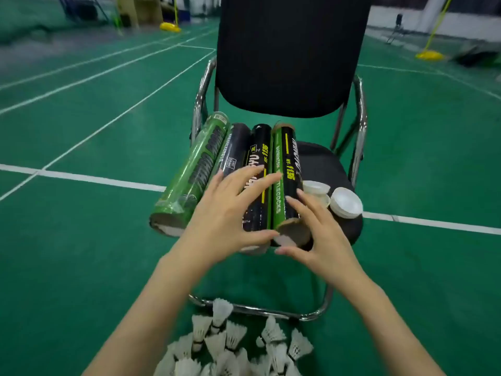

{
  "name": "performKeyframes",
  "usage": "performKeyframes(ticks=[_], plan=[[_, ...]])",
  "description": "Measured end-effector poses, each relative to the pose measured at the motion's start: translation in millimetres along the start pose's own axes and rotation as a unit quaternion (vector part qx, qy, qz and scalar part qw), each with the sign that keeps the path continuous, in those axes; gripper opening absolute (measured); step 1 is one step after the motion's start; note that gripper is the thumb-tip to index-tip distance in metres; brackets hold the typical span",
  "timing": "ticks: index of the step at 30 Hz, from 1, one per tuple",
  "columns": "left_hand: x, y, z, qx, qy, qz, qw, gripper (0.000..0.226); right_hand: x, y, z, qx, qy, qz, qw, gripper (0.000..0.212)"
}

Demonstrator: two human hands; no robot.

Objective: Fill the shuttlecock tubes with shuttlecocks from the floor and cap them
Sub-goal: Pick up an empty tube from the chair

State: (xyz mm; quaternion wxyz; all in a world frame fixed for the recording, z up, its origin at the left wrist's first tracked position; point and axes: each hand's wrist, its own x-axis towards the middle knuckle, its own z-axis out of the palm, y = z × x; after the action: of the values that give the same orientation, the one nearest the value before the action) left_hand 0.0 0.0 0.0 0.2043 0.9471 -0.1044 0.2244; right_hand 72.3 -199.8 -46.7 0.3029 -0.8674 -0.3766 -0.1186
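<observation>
Several shuttlecock tubes lie side by side on the seat of a black chair [322,158], open ends toward me. From the left: a green tube [195,169], a dark tube [235,149], a black and yellow tube [257,158] and a green and black tube [287,175]. My left hand [230,213] lies over the middle tubes with fingers spread. My right hand [317,229] reaches to the open end of the green and black tube, fingers extended, thumb just below its rim. White caps [347,203] sit on the seat to the right. White shuttlecocks [230,346] are piled on the floor.
The chair has chrome arms and a floor rail [260,310] just behind the shuttlecock pile. Green court floor with white lines [103,180] spreads all around. Yellow post bases [429,54] and dark equipment stand far back.
</observation>
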Motion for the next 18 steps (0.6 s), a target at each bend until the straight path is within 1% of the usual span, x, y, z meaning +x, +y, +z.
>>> performKeyframes(ticks=[3, 8, 13, 18], plan=[[-13, -2, 9, 0.016, 0.013, 0.029, 0.999, 0.084, -8, 0, 6, -0.008, 0.026, -0.019, 0.999, 0.087], [-31, 1, 15, -0.004, 0.057, 0.055, 0.997, 0.082, -18, 1, 8, 0.003, 0.047, -0.016, 0.999, 0.089], [-51, 4, 8, -0.001, 0.051, 0.043, 0.998, 0.082, -16, -3, 20, 0.065, 0.065, 0.033, 0.995, 0.085], [-64, 4, 2, 0.005, 0.072, 0.021, 0.997, 0.081, -14, -6, 37, 0.051, 0.118, 0.031, 0.991, 0.082]])
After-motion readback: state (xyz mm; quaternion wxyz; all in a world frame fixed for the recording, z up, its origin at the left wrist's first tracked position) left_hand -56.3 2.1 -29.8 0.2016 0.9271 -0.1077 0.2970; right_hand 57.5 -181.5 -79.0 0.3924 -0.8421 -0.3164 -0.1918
